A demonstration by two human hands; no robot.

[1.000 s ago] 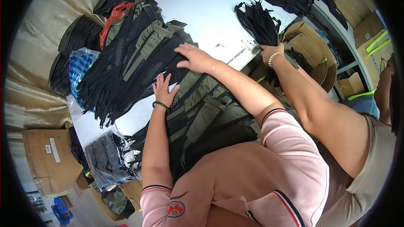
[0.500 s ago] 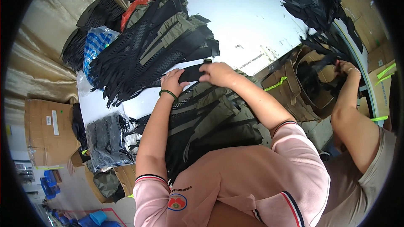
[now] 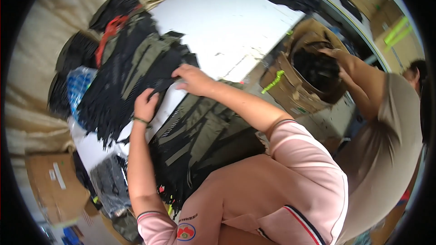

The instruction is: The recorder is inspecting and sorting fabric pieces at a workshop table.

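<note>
Head view: left hand [image 3: 145, 105] and right hand [image 3: 194, 80], fingers closed on a black strap piece [image 3: 160, 86] over the white surface [image 3: 227, 27], apparently mid-sorting; placing it on the stack [image 3: 131, 77] seems next.

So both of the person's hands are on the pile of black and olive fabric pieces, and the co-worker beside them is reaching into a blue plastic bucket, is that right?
Not quite. The head view shows the left hand and right hand on the black and olive fabric pieces, but the co-worker's hand reaches into a brown cardboard box, not a blue plastic bucket.
</note>
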